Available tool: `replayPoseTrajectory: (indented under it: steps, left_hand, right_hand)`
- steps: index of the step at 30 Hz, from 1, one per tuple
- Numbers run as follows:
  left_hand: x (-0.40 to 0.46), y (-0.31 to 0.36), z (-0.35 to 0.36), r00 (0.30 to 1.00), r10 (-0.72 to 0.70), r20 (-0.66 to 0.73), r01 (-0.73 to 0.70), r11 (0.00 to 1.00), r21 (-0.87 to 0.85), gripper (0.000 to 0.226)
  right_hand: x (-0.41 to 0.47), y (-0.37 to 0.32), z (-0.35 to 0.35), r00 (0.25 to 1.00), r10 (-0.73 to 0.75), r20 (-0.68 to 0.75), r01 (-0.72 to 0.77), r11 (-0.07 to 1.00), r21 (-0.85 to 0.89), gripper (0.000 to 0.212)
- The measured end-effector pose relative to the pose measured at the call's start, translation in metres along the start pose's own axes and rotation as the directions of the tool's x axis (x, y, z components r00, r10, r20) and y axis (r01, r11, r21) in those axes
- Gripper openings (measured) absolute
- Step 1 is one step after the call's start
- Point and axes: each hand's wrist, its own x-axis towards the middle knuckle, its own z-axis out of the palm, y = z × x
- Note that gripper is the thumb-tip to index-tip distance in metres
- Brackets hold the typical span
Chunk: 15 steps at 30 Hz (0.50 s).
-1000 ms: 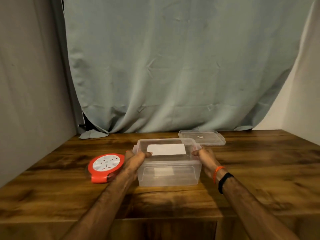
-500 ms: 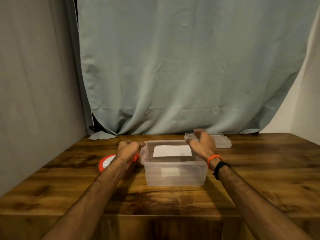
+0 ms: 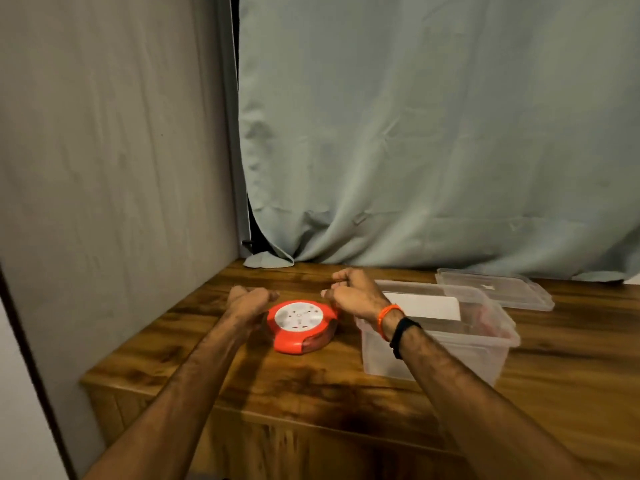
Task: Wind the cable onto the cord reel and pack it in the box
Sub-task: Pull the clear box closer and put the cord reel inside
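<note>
- Nearest us, our two bare forearms reach out over the front edge of the wooden table (image 3: 311,386).
- The orange cord reel (image 3: 300,325) lies flat on the table, white socket face up, with its cable wound in; we take it as our landmark.
- Our left hand (image 3: 250,301) sits just left of the reel, fingers loosely curled and holding nothing; whether it touches the reel's rim we cannot tell.
- Our right hand (image 3: 356,292) hovers just right of and slightly beyond the reel, fingers half curled, empty, with an orange band (image 3: 388,318) and a black band (image 3: 403,336) at the wrist.
- Right of the reel stands the clear plastic box (image 3: 485,355), open, apart from the reel, a white label showing through it.
- Farther right and beyond the reel, the box's clear lid (image 3: 498,292) lies flat behind the box.
- Beyond the reel, a pale blue-grey curtain (image 3: 433,133) hangs down to the table's far edge.
</note>
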Motion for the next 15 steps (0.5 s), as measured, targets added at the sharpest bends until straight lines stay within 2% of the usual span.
replayPoseTrajectory:
  steps: [4, 8, 10, 13, 15]
  left_hand:
    - [0.011, -0.018, -0.001, 0.997, -0.076, -0.013, 0.076, 0.997, -0.022, 0.040]
    - [0.023, -0.027, 0.004, 0.995, -0.099, 0.005, 0.099, 0.995, 0.012, 0.038]
    - [0.029, -0.029, 0.007, 0.993, -0.116, 0.021, 0.115, 0.992, 0.045, 0.040]
    - [0.035, -0.033, 0.010, 0.989, -0.123, 0.087, 0.117, 0.990, 0.077, 0.047]
    - [0.038, -0.036, 0.012, 0.988, -0.131, 0.082, 0.123, 0.988, 0.094, 0.048]
  right_hand:
    - [0.009, 0.001, 0.033, 0.996, 0.040, 0.077, -0.019, 0.966, -0.257, 0.056]
    - [0.017, 0.009, 0.056, 0.991, 0.131, 0.035, -0.107, 0.918, -0.383, 0.048]
    - [0.022, 0.019, 0.062, 0.983, 0.181, -0.010, -0.173, 0.916, -0.362, 0.056]
    - [0.025, 0.032, 0.066, 0.964, 0.264, -0.043, -0.266, 0.936, -0.229, 0.078]
    - [0.026, 0.038, 0.067, 0.958, 0.275, -0.081, -0.283, 0.951, -0.123, 0.079]
